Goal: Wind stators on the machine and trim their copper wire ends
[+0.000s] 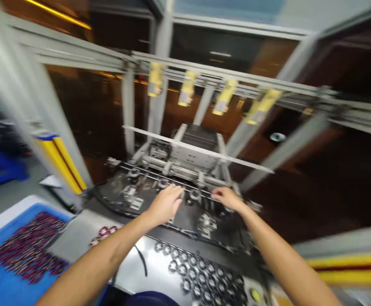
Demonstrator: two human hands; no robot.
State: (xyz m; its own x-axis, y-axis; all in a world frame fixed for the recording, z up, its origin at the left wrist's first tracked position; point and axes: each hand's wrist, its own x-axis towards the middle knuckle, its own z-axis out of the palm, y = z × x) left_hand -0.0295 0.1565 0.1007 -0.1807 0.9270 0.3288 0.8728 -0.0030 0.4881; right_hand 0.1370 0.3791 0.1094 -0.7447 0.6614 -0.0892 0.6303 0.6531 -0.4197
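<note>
Both arms reach forward to a dark machine bed (179,208) with small metal fixtures along a rail. My left hand (166,203) is over the middle of the bed, fingers curled down and closed by the rail; what they hold, if anything, is hidden. To its right, my right hand (228,198) is closed in a pinch beside the rail's right part, and I cannot make out what is between the fingertips. A fixture with a round dark part (194,195) sits between the hands. Many small metal rings (201,276) lie in rows on the shiny worktop (160,272) nearer to me.
A blue-lined tray (0,293) at lower left holds a heap of red and dark small parts (34,242). Several red rings (104,231) lie near my left forearm. Yellow light-barrier posts (59,163) flank the station. A white bar (198,148) and hanging yellow tags (188,88) cross behind.
</note>
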